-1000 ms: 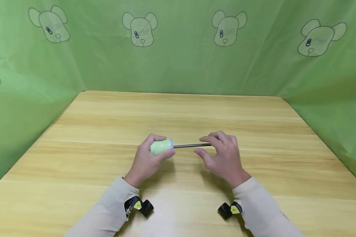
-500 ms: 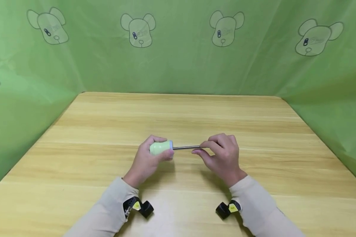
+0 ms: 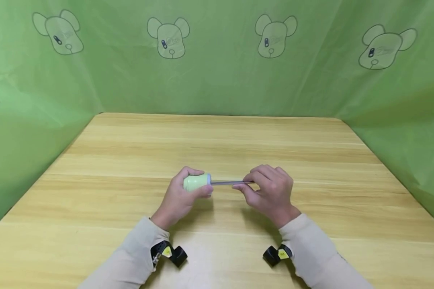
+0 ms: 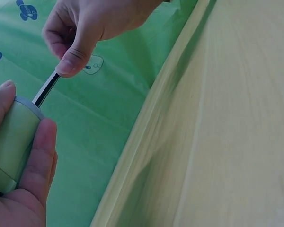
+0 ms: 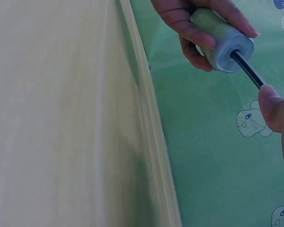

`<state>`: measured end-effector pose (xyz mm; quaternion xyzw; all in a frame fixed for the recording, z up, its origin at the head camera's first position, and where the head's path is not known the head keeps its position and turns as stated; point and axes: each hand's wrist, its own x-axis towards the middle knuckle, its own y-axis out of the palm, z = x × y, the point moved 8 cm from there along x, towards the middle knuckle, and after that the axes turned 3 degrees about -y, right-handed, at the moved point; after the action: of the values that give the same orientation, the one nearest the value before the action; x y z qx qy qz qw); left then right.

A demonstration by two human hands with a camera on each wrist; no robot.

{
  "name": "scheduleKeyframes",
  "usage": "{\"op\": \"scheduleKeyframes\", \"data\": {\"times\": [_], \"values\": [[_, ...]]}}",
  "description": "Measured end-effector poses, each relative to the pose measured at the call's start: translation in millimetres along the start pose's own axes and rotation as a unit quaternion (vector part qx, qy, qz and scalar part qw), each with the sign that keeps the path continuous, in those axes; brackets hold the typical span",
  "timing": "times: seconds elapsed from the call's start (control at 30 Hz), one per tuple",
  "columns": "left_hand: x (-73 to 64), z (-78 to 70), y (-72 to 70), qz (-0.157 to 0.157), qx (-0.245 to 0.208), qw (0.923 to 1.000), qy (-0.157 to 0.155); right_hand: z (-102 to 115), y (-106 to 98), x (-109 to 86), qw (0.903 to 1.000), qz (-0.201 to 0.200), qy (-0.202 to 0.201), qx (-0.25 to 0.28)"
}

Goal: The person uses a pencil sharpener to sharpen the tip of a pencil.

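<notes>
My left hand [image 3: 179, 200] grips a pale green, barrel-shaped pencil sharpener [image 3: 194, 182], thumb and fingers round its sides. A dark pencil with lighter stripes [image 3: 226, 183] runs out of it to the right. In the right wrist view the pencil's shaft [image 5: 248, 72] enters a hole in the flat blue-grey end [image 5: 226, 59]. Thumb and fingers of my right hand [image 3: 271, 196] pinch the pencil a short way from the sharpener. The pencil's tip lies hidden inside. Both hands hold these things above the table.
A light wood-grain table [image 3: 217, 140] spreads below the hands. Green cloth [image 3: 220, 84] with bear-head prints hangs behind and at the sides. Small black cameras, left [image 3: 179, 255] and right [image 3: 271, 255], stick out from the wrists by pale sleeves.
The right hand's fingers were spread round the pencil a second ago and have closed into a pinch on it. The pencil's visible side has changed from dark to lighter grey. The left hand keeps its grip.
</notes>
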<state>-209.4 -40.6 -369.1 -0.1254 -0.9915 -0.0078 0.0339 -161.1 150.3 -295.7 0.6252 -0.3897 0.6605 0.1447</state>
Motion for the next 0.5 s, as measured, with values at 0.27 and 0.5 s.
{"op": "scheduleKeyframes", "data": {"times": [0.27, 0.5], "values": [[-2.1, -1.3, -0.9, -0.017, 0.053, 0.9984, 0.012, -5, 3, 1.2, 0.9961, 0.074, 0.046, -0.006], [-2.9, -3.8, -0.3, -0.017, 0.1, 0.9945, 0.029, -17, 13, -3.8, 0.9698, 0.193, 0.149, 0.013]]}}
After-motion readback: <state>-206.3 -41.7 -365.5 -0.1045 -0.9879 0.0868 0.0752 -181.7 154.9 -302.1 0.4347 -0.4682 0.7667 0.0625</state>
